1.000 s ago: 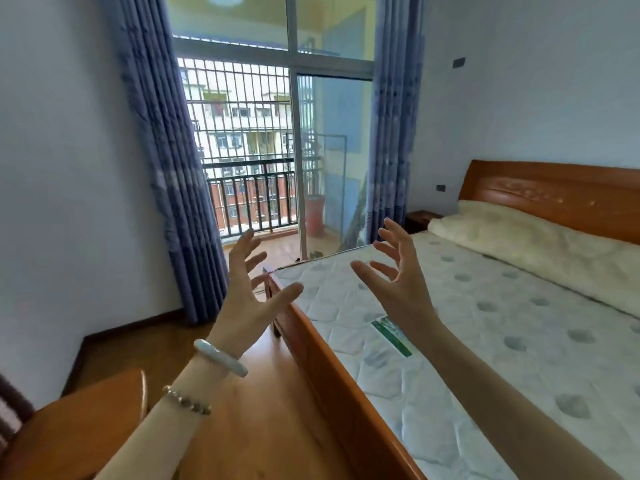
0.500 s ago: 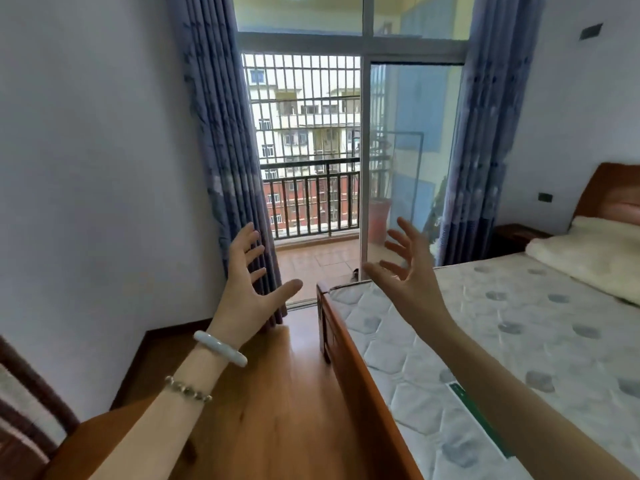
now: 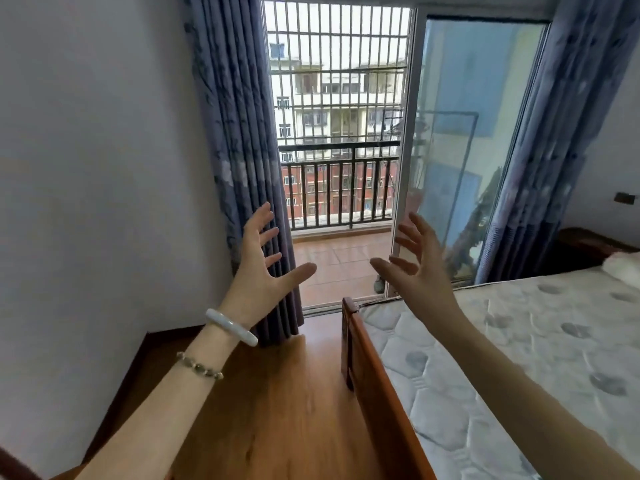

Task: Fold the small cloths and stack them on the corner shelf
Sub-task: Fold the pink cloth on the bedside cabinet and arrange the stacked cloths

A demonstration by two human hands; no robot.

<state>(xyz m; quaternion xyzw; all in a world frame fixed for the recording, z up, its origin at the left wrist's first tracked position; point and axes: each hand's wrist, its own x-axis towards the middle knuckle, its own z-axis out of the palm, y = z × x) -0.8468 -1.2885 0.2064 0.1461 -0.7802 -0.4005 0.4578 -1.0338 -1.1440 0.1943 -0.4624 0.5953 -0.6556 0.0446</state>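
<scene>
View has swung leftward: the bed's headboard and pillow, plain a second ago, have slid nearly out at the right edge, and the balcony door [image 3: 346,161] now sits centre. Left hand [image 3: 266,268] and right hand [image 3: 420,271] stay raised in front, palms facing each other, fingers fanned wide; each grip is spread and carries nothing. No small cloths and no corner shelf are visible anywhere, so where they lie cannot be told; judging by the turn, the person is probably scanning the room for them and folding has not begun. Materials: quilted mattress [image 3: 519,358], pale with grey oval motifs, stitched in a soft hexagon pattern; glossy reddish wooden bed frame [image 3: 377,382] with a rounded corner post; warm, smooth plank floor [image 3: 277,410]; heavy blue-grey curtains [image 3: 239,150] hanging in deep vertical pleats with a faint floral print; matte white wall [image 3: 97,168]. A smooth pale bangle [image 3: 230,326] and a beaded bracelet [image 3: 201,367] ring the left wrist.
</scene>
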